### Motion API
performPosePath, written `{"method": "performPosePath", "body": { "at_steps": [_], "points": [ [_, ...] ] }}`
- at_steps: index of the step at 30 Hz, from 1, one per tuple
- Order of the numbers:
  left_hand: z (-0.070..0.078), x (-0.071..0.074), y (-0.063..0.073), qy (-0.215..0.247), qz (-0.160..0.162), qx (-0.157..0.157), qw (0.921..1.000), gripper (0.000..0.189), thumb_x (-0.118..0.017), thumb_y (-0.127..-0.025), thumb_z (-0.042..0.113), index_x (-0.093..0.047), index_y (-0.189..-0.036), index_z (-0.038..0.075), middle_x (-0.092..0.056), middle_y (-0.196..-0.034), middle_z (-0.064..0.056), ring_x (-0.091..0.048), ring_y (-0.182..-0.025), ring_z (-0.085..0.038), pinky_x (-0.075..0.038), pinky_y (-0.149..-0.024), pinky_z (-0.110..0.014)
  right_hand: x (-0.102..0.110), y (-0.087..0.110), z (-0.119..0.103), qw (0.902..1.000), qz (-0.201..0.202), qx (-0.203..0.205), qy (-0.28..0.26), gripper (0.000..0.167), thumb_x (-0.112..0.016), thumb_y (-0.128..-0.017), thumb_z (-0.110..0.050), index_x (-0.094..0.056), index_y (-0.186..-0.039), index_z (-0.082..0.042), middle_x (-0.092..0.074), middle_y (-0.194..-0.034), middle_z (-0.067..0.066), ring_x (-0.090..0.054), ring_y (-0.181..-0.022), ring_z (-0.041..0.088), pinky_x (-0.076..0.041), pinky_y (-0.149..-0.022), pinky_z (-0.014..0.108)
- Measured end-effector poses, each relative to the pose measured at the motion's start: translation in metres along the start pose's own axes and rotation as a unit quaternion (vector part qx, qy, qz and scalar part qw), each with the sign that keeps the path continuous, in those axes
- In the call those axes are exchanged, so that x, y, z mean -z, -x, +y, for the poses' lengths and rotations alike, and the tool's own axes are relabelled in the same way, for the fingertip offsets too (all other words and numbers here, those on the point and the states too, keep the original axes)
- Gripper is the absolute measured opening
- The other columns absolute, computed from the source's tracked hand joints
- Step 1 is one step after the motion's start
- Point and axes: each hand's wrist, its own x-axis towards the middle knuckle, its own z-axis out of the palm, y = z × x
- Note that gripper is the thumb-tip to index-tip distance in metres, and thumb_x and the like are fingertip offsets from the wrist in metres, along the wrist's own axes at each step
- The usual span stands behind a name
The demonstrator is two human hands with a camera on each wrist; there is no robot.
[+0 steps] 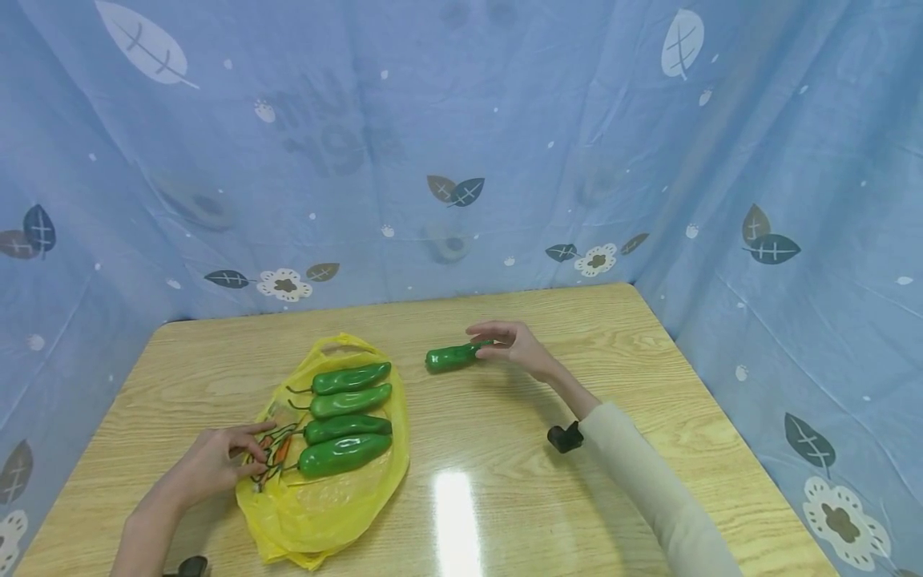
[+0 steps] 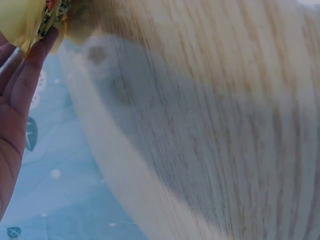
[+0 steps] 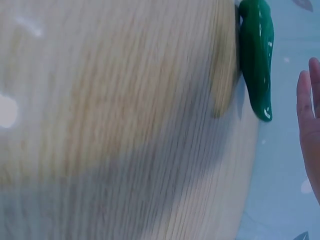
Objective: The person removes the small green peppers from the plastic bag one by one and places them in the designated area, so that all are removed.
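Near the far middle of the table, a green pepper (image 1: 450,357) lies on its side. My right hand (image 1: 515,349) is over its narrow end, thumb and fingers apart. In the right wrist view the fingers (image 3: 306,100) are straight, beside the glossy pepper (image 3: 257,60). On the left, a yellow plastic bag (image 1: 339,521) lies flat under several large green peppers (image 1: 346,455), laid in a row. At its left edge my left hand (image 1: 219,461) touches a cluster of small red-orange chilies (image 1: 283,449) with dark stems; its fingers (image 2: 32,70) look mostly straight in the left wrist view.
The wooden table (image 1: 519,497) has a bright reflection at its front middle. A blue patterned curtain (image 1: 404,160) hangs behind it and along both sides. A small black device (image 1: 566,437) sits at the right wrist, another (image 1: 191,566) at the left wrist.
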Motion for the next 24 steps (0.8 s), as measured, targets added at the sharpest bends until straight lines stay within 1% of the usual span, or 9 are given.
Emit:
{"method": "performPosePath", "body": {
  "at_steps": [2, 4, 8, 13, 16, 19, 21, 24],
  "points": [
    [0.000, 0.000, 0.000, 0.000, 0.000, 0.001, 1.0000, 0.024, -0.080, -0.073, 0.007, -0.071, -0.075, 0.028, -0.062, -0.123, -0.019, -0.060, -0.107, -0.042, -0.056, -0.083, -0.043, -0.004, 0.002, -0.001, 0.9999, -0.007, 0.003, -0.008, 0.045, -0.072, -0.084, -0.002, -0.058, -0.125, 0.007, -0.062, -0.124, 0.018, -0.049, -0.116, 0.052, -0.053, -0.094, 0.035],
    [0.000, 0.000, 0.000, 0.001, 0.000, 0.001, 1.0000, 0.024, -0.080, -0.073, 0.007, -0.071, -0.075, 0.028, -0.062, -0.123, -0.019, -0.060, -0.107, -0.041, -0.056, -0.083, -0.043, -0.008, 0.003, -0.002, 0.9999, -0.012, 0.003, -0.005, 0.044, -0.072, -0.084, -0.002, -0.058, -0.125, 0.006, -0.060, -0.125, 0.022, -0.050, -0.114, 0.051, -0.053, -0.093, 0.035],
    [-0.001, -0.001, 0.000, -0.003, 0.001, 0.000, 1.0000, 0.024, -0.081, -0.073, 0.007, -0.071, -0.075, 0.029, -0.063, -0.123, -0.018, -0.061, -0.106, -0.039, -0.057, -0.081, -0.041, -0.016, 0.008, -0.006, 0.9996, -0.027, 0.000, -0.001, 0.042, -0.070, -0.085, 0.000, -0.058, -0.125, 0.007, -0.056, -0.127, 0.027, -0.051, -0.113, 0.051, -0.053, -0.094, 0.035],
    [-0.002, -0.001, 0.000, -0.001, 0.002, -0.001, 1.0000, 0.023, -0.081, -0.073, 0.008, -0.071, -0.076, 0.029, -0.063, -0.123, -0.018, -0.061, -0.106, -0.039, -0.057, -0.081, -0.040, -0.028, 0.014, -0.011, 0.9987, -0.050, -0.005, -0.008, 0.041, -0.068, -0.087, 0.001, -0.057, -0.126, 0.008, -0.053, -0.127, 0.033, -0.050, -0.113, 0.053, -0.053, -0.093, 0.034],
    [-0.002, -0.001, -0.001, 0.002, 0.002, -0.004, 1.0000, 0.023, -0.081, -0.073, 0.007, -0.071, -0.076, 0.028, -0.063, -0.123, -0.018, -0.061, -0.106, -0.040, -0.057, -0.081, -0.040, -0.034, 0.017, -0.014, 0.9981, -0.061, -0.002, -0.012, 0.041, -0.067, -0.088, -0.001, -0.056, -0.127, 0.008, -0.052, -0.126, 0.035, -0.051, -0.112, 0.053, -0.054, -0.092, 0.033],
    [-0.002, -0.001, -0.001, 0.002, 0.004, -0.007, 1.0000, 0.024, -0.081, -0.072, 0.006, -0.071, -0.075, 0.028, -0.063, -0.122, -0.019, -0.060, -0.106, -0.041, -0.057, -0.081, -0.040, -0.038, 0.020, -0.015, 0.9974, -0.070, 0.010, -0.012, 0.041, -0.066, -0.089, -0.002, -0.056, -0.127, 0.009, -0.052, -0.124, 0.036, -0.051, -0.111, 0.053, -0.054, -0.091, 0.034],
    [-0.002, -0.001, 0.000, 0.002, 0.003, -0.008, 1.0000, 0.024, -0.081, -0.072, 0.006, -0.071, -0.075, 0.028, -0.063, -0.122, -0.019, -0.060, -0.106, -0.041, -0.057, -0.081, -0.039, -0.041, 0.021, -0.015, 0.9970, -0.074, 0.018, -0.009, 0.039, -0.065, -0.090, -0.001, -0.056, -0.126, 0.009, -0.053, -0.123, 0.036, -0.054, -0.110, 0.050, -0.054, -0.091, 0.035],
    [-0.003, 0.000, 0.000, 0.004, 0.001, -0.007, 1.0000, 0.024, -0.081, -0.073, 0.006, -0.071, -0.076, 0.028, -0.063, -0.123, -0.019, -0.060, -0.107, -0.042, -0.057, -0.081, -0.039, -0.045, 0.023, -0.015, 0.9966, -0.079, 0.022, -0.004, 0.037, -0.063, -0.090, 0.003, -0.057, -0.126, 0.008, -0.056, -0.124, 0.030, -0.057, -0.109, 0.044, -0.054, -0.092, 0.037]
  ]
}}
